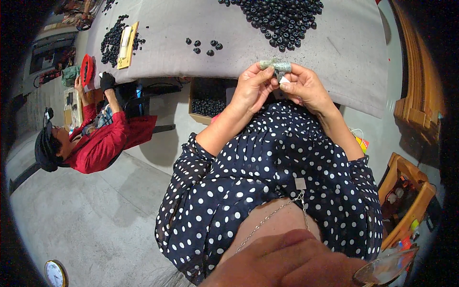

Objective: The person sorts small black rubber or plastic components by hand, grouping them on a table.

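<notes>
Both the left hand (252, 85) and right hand (302, 86) pinch a small crinkled grey-green wrapper (276, 67) above the felt-grey table (334, 48).

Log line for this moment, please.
left hand: pinching grey-green strip | right hand: pinching same strip | black rings: heaped on grey table

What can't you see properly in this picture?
Head view:
- Grey-green roll: lower end hidden by left hand and right hand.
- Black rings pile: cut off by top edge.
- Box under table: contents shadowed, partly hidden.
- Co-worker's red thing: too small.
</notes>
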Demonstrator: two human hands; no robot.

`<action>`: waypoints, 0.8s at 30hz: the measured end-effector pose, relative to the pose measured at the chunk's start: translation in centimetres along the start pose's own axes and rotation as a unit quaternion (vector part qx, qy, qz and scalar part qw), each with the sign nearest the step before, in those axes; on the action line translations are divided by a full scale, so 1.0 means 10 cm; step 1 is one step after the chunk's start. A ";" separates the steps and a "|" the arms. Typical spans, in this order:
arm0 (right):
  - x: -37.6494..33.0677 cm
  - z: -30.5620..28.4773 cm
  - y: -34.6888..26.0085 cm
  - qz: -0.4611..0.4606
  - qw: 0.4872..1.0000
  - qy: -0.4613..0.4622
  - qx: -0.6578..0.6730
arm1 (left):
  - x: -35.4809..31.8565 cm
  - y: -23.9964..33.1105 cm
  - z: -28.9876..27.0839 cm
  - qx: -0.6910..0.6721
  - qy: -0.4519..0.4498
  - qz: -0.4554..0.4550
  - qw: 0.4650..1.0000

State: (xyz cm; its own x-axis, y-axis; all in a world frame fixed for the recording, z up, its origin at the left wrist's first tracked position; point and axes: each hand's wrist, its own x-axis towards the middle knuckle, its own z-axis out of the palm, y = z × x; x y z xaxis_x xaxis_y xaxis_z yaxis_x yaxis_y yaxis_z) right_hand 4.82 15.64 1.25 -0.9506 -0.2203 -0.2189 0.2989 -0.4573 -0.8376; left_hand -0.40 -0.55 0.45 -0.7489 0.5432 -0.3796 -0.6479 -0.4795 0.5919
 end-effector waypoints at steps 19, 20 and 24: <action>0.00 -0.04 0.01 -0.017 0.999 0.026 0.037 | -0.01 -0.09 0.00 0.045 -0.043 0.014 0.998; 0.02 -0.07 0.04 -0.010 0.999 0.036 0.030 | -0.02 -0.09 0.00 0.045 -0.042 0.015 0.998; 0.02 0.01 -0.04 0.009 0.999 0.051 0.003 | -0.07 -0.04 -0.02 0.016 -0.058 -0.005 0.998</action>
State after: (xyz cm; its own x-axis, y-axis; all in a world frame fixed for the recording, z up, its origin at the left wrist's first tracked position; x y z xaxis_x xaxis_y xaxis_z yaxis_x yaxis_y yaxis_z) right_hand 4.49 15.64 1.59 -0.9485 -0.1400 -0.2841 0.3163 -0.4594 -0.8300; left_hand 0.41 -0.87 0.34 -0.7201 0.6250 -0.3014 -0.6490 -0.4531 0.6111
